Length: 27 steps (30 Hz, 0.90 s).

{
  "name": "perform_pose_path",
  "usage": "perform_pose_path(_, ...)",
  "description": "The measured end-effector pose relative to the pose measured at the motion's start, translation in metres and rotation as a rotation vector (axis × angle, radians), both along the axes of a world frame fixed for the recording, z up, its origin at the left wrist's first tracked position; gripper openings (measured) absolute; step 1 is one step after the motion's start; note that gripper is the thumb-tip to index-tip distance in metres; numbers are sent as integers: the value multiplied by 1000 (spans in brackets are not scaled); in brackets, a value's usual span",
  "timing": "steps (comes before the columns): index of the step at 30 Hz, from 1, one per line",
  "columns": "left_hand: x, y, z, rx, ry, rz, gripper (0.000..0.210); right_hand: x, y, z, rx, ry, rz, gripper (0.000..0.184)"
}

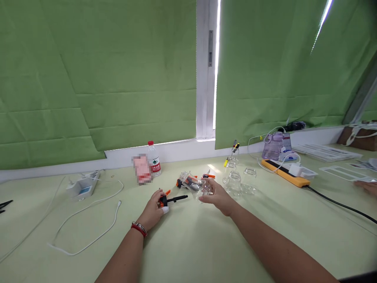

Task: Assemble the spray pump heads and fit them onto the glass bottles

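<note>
Left hand (153, 209): you grip a black-and-orange tool with a black rod (173, 199) | Right hand (218, 196): you grasp a clear, see-through container (206, 190) | Advice: steady it gently

Passable: bench (182, 243) in front of clear bag (191, 182). Obstructing: left hand (153, 210) with clamp (165, 201), front-left of bag; right hand (219, 197), at bag's right end; upright jar (235, 182), farther right.

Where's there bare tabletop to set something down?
One bare patch of tabletop lies between the forearms, on the wearer's side of the left hand and right hand. Another lies between the right forearm and the black cable. It is crowded around the hands, with the black-and-orange tool, clear bag and clear jars.
</note>
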<state>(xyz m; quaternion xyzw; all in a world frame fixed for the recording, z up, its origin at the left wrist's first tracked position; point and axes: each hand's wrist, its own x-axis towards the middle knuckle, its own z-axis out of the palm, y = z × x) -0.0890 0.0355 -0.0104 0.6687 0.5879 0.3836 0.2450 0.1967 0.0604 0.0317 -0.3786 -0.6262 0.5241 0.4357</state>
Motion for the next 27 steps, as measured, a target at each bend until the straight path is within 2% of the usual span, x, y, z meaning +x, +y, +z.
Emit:
perform_pose_path(3, 0, 2, 0, 15, -54, 22, 42, 3, 6, -18, -158, 241, -14, 53)
perform_pose_path(7, 2, 5, 2, 7, -131, 45, 43, 14, 14, -29, -260, 363, -23, 40)
perform_pose_path(18, 9, 4, 5, -57, -310, 17, 45, 26, 29, -31, -313, 218, -34, 35)
perform_pose_path(27, 15, 5, 6, -57, -387, -6, 47, 26, 29, -24, -330, 208, -43, 36)
